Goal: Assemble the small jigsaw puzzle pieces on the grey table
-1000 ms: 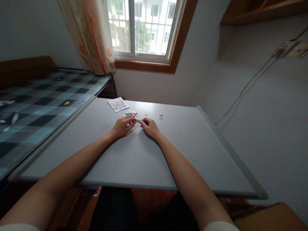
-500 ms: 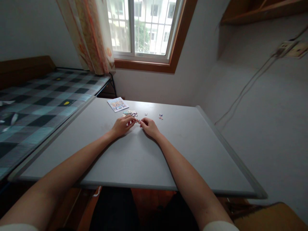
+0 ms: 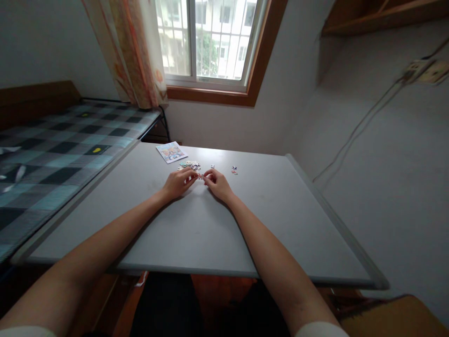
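Lt hand [image 3: 180, 181] looks to be pinching the puzzle pc [image 3: 201, 177] w/ thumb & fingertips; rt hand [image 3: 217, 184] has thumb & forefinger closed at the pc's rt side, so it sits btwn the two, just this side of the loose pile [image 3: 189, 165]. Too small to tell if it's 1 pc or a few joined, or if it touches the bench [image 3: 196, 224]. To do it well, I'd grip by the edges w/ the printed side in sight, steady w/ lt, do the fine turning w/ rt, line up tab & notch before any push, then press lightly; thin card prob. bends or frays if forced. Containers: no box, tray or bag for the pcs in view. Pile lies straight on the bench, approx. just beyond lt hand. Single pc [image 3: 213, 166] lies just past rt hand, a few more pcs [image 3: 234, 170] farther rt. Picture card [image 3: 171, 152] lies flat beyond the pile, handy as ref. Wall shelf [image 3: 382, 21], upper rt, runs out of view; can't tell its contents.
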### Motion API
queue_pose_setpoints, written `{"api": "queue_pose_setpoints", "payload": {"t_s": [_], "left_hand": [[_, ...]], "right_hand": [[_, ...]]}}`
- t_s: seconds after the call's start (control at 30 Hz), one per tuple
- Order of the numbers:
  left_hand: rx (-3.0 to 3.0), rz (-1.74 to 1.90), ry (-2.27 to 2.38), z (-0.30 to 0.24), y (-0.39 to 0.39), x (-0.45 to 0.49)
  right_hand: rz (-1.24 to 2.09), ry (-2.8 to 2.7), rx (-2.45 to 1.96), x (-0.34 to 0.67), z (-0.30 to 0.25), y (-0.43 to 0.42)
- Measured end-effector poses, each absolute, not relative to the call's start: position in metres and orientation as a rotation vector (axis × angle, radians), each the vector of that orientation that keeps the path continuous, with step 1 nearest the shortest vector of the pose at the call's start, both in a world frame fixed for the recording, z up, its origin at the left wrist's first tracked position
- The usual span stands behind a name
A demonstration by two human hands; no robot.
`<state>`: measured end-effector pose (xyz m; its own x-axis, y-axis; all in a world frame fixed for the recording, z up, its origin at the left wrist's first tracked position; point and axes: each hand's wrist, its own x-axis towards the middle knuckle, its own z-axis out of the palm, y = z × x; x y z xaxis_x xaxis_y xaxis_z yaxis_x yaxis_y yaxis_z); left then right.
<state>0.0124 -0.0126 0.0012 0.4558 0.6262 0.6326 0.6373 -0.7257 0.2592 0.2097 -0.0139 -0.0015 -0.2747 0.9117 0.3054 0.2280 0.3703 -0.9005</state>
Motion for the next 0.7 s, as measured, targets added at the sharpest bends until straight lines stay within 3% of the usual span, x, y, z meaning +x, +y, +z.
{"api": "queue_pose_setpoints", "payload": {"t_s": [0.7], "left_hand": [[-2.758, -1.123, -1.192, 0.0053, -0.0148, 0.0129]], "right_hand": [[0.738, -1.824, -1.097, 0.2099, 0.0014, -0.0164]]}}
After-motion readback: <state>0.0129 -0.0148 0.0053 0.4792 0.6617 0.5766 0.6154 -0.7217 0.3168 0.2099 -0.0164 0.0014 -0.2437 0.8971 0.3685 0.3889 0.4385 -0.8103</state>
